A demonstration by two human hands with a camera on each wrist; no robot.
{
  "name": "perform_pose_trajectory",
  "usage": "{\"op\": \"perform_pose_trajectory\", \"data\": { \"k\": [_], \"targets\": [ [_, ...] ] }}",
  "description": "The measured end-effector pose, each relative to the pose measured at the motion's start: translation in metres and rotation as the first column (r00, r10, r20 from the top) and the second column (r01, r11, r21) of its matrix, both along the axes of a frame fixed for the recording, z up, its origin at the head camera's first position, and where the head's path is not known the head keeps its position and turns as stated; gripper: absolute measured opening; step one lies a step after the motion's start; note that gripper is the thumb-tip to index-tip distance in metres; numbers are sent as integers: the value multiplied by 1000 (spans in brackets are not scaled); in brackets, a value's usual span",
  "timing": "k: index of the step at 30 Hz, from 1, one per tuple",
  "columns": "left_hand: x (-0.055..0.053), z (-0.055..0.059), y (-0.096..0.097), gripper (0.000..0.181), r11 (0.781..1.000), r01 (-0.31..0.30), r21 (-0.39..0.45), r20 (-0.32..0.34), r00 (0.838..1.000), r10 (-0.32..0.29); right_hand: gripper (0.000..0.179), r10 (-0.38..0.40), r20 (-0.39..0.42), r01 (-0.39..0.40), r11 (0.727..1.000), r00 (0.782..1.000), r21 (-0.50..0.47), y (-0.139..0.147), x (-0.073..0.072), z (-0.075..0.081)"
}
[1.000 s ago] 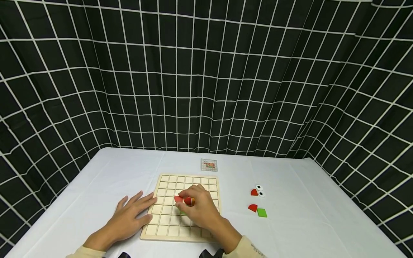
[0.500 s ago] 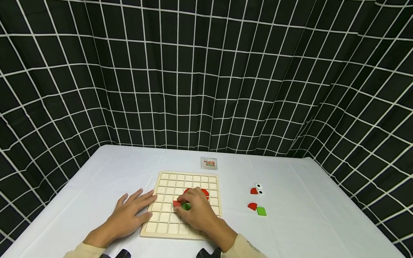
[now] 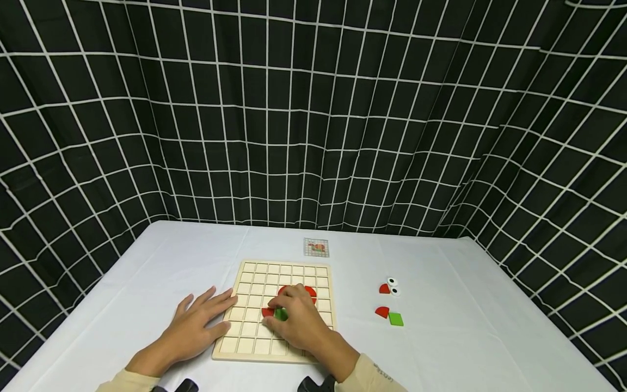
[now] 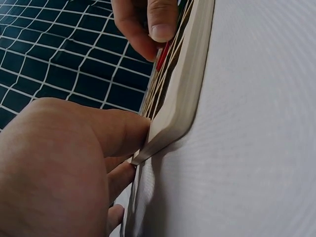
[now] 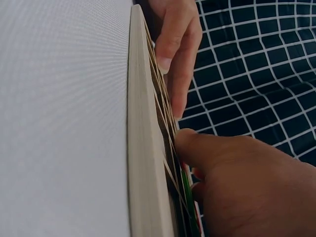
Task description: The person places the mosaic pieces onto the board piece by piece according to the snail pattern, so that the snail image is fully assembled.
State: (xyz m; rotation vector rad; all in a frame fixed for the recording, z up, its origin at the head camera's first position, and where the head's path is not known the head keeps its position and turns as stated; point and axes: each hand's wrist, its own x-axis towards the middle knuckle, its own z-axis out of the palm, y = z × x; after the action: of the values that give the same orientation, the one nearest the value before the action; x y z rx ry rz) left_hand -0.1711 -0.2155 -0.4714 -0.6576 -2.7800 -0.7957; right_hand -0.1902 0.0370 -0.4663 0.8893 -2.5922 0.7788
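Note:
A wooden grid board (image 3: 250, 329) lies on the white table. My left hand (image 3: 193, 329) rests with spread, straight fingers on the board's left edge; the left wrist view shows its thumb against the rim. Over the board's middle, my right hand (image 3: 306, 324) has thumb and index finger at a red quarter-circle piece (image 3: 267, 312), pinching it as it lies in a cell. Just right of that is a green piece (image 3: 281, 314), partly covered by the fingers. Red rounded pieces (image 3: 311, 293) show behind the right hand, which hides other cells.
A small picture card (image 3: 316, 247) lies beyond the board. To the right are two white eye discs (image 3: 392, 281), a red quarter-circle (image 3: 384, 289), another red quarter-circle (image 3: 382, 312) and a green tile (image 3: 396, 319). A black curtain with white grid lines (image 3: 289, 136) surrounds the table.
My right hand has moved slightly toward me and lowered the red quarter-circle from above the board into a cell beside the green piece. The left hand has stayed in place.

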Motion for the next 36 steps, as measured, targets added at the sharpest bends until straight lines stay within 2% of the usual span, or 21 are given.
{"op": "perform_pose_trajectory", "data": {
  "k": [5, 10, 16, 22, 28, 31, 36],
  "targets": [
    [0, -1, -1, 45, 1000, 3, -2, 4, 1000, -3, 24, 5, 41, -1, 993, 999, -117, 1, 0, 6],
    [-1, 0, 1, 44, 1000, 4, -4, -8, 1000, -4, 25, 29, 59, -13, 969, 998, -249, 9, 1, 20],
    [-1, -1, 0, 45, 1000, 3, -5, -17, 1000, -3, 27, 42, 65, -19, 947, 997, -322, 31, 0, 38],
    [-2, -4, 0, 45, 1000, -3, -4, 0, 1000, 3, 29, 19, 94, 16, 934, 995, -357, 66, 1, 51],
    [-3, -4, 1, 45, 1000, -6, 2, 14, 1000, 6, 30, -31, 41, 43, 934, 999, -354, 106, 3, 58],
    [-3, -5, 1, 45, 1000, -5, 0, 11, 1000, 5, 28, -68, 39, 78, 937, 997, -341, 117, 14, 73],
    [-2, -4, 1, 45, 1000, -11, -6, -4, 1000, 11, 26, -105, 44, 114, 942, 993, -317, 143, 14, 74]
  ]
}}
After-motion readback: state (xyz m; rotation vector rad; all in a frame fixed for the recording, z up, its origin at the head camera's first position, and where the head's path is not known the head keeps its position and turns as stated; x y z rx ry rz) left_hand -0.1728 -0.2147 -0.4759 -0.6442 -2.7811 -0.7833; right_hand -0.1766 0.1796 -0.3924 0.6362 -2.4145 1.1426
